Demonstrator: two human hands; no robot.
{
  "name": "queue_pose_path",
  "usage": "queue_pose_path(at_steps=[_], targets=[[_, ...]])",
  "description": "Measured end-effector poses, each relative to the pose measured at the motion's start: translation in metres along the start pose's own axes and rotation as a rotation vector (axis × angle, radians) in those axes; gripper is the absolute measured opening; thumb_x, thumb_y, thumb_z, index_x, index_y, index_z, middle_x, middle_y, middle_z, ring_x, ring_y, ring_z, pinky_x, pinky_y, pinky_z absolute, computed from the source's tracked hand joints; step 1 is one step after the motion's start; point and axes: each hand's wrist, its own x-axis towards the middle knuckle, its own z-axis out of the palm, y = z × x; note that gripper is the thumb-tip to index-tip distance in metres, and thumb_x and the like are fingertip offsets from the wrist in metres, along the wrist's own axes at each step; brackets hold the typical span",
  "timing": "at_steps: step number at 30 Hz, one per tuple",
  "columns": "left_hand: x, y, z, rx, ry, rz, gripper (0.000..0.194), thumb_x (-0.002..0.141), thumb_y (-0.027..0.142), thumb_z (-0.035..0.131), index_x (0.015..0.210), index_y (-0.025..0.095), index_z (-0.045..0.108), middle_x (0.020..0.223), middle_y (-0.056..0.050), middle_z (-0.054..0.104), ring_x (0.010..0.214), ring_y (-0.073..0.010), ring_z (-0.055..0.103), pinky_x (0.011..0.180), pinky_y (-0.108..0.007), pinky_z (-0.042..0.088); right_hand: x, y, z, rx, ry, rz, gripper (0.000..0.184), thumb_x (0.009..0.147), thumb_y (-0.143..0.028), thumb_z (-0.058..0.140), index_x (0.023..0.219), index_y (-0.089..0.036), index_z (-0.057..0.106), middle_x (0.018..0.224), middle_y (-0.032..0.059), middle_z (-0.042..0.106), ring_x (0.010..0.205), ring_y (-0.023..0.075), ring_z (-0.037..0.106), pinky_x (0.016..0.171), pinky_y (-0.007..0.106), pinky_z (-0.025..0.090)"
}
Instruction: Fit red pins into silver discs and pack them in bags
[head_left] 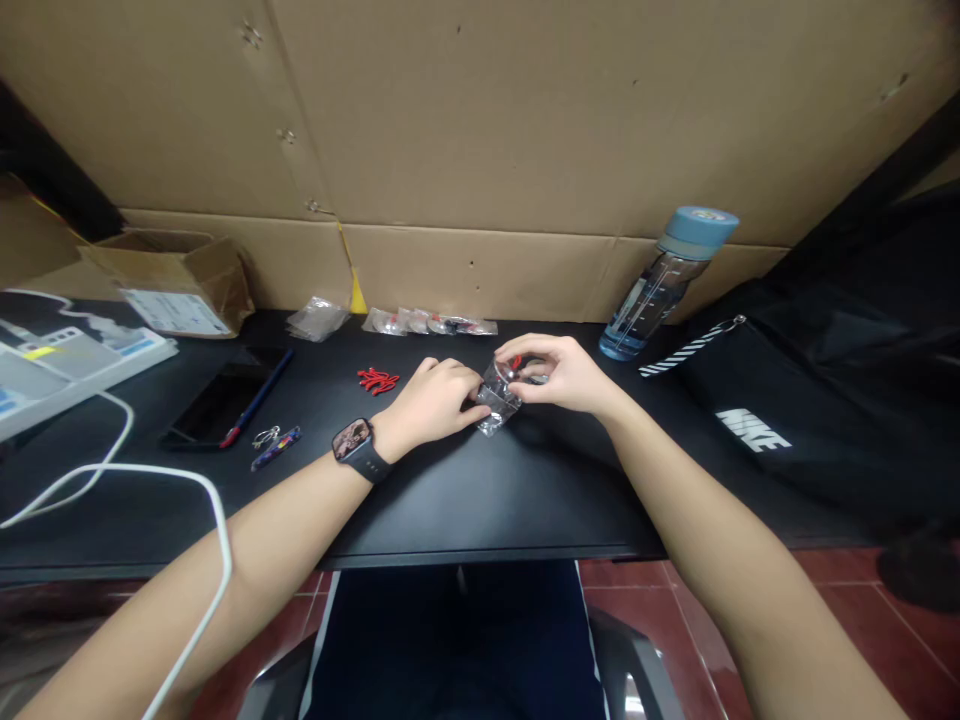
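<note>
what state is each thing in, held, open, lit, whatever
small clear bag, between left hand and right hand
water bottle, capped
cardboard box, open
phone, screen dark
watch, screen lit, strapped on
red cords, loose heap
filled packets, lying in a row

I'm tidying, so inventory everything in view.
Plastic bag: 1, clear, centre
Cords: pile, red, centre
Packets: several, clear, back centre
Flat bags: stack, clear, back left
Cardboard box: 1, brown, back left
Power strip: 1, white, left
Cables: several, white, left
Phone: 1, black, left
Keychain: 1, multicoloured, beside phone
Water bottle: 1, blue, back right
Nike bag: 1, black, right
Strap: 1, black-white, right
Tag: 1, yellow, back left
Cardboard panel: 1, brown, back
Desk: 1, black, centre
Armrests: 2, dark, below
Tiles: several, red, floor
Smartwatch: 1, black, left wrist
Left hand, right hand: 2, on plastic bag
</note>
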Motion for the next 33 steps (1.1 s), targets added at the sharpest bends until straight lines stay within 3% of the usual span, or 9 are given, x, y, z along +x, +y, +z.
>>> queue_pose_path(at_steps=[3,7,10,16,22,27,33], targets=[[-0.001,-0.005,0.002,-0.041,-0.032,0.015,0.023,0.098,0.044,0.069,0.103,0.022,0.07,0.111,-0.007,0.076,0.113,-0.0289,0.065,0.093,-0.04,0.041,-0.001,0.001,-0.002,-0.1,-0.144,0.08,0.035,0.074,-0.019,0.078,0.109,-0.021,0.08,0.108,0.0042,0.079,0.093,0.0201,0.074,0.081,0.029,0.061],[-0.003,-0.016,0.002,-0.069,-0.08,0.044,0.03,0.1,0.039,0.067,0.128,0.028,0.067,0.13,-0.005,0.073,0.125,-0.0297,0.06,0.1,-0.043,0.041,0.0,0.01,-0.005,-0.382,-0.159,0.135,0.034,0.071,-0.015,0.079,0.105,-0.02,0.08,0.093,0.0021,0.079,0.079,0.0181,0.072,0.077,0.028,0.056],[-0.004,-0.021,0.0,-0.085,-0.12,0.057,0.034,0.101,0.036,0.066,0.133,0.029,0.066,0.138,-0.005,0.071,0.129,-0.0302,0.058,0.104,-0.044,0.04,0.001,0.013,-0.006,-0.392,-0.191,0.162,0.036,0.07,-0.018,0.084,0.106,-0.02,0.079,0.096,0.0035,0.079,0.08,0.0189,0.072,0.076,0.028,0.055],[-0.004,-0.02,-0.004,-0.111,-0.141,0.038,0.042,0.101,0.036,0.066,0.142,0.029,0.061,0.144,-0.007,0.066,0.132,-0.0312,0.056,0.109,-0.047,0.04,0.003,0.003,0.004,-0.464,-0.246,0.046,0.027,0.076,-0.013,0.08,0.102,-0.019,0.08,0.101,0.0066,0.079,0.091,0.0224,0.073,0.085,0.031,0.054],[-0.003,-0.019,-0.005,-0.117,-0.147,0.014,0.047,0.1,0.035,0.067,0.145,0.028,0.058,0.145,-0.009,0.065,0.133,-0.0316,0.054,0.11,-0.048,0.041,0.005,0.001,0.009,-0.44,-0.235,-0.006,0.029,0.078,-0.01,0.078,0.105,-0.02,0.08,0.106,0.0059,0.081,0.099,0.0234,0.075,0.091,0.032,0.054],[-0.003,-0.021,-0.007,-0.065,-0.185,0.028,0.038,0.099,0.034,0.068,0.137,0.03,0.066,0.143,-0.006,0.066,0.131,-0.0308,0.055,0.108,-0.047,0.041,0.001,0.001,-0.016,-0.509,-0.038,0.004,0.024,0.077,-0.014,0.078,0.1,-0.02,0.081,0.106,0.0065,0.081,0.098,0.0255,0.076,0.092,0.035,0.055],[-0.005,-0.02,-0.01,-0.024,-0.231,0.034,0.044,0.099,0.032,0.064,0.143,0.034,0.065,0.148,-0.006,0.061,0.132,-0.0317,0.052,0.107,-0.047,0.042,-0.003,-0.009,-0.026,-0.478,-0.077,0.006,0.027,0.076,-0.017,0.08,0.102,-0.023,0.082,0.108,0.0037,0.082,0.098,0.0246,0.077,0.09,0.032,0.056]])
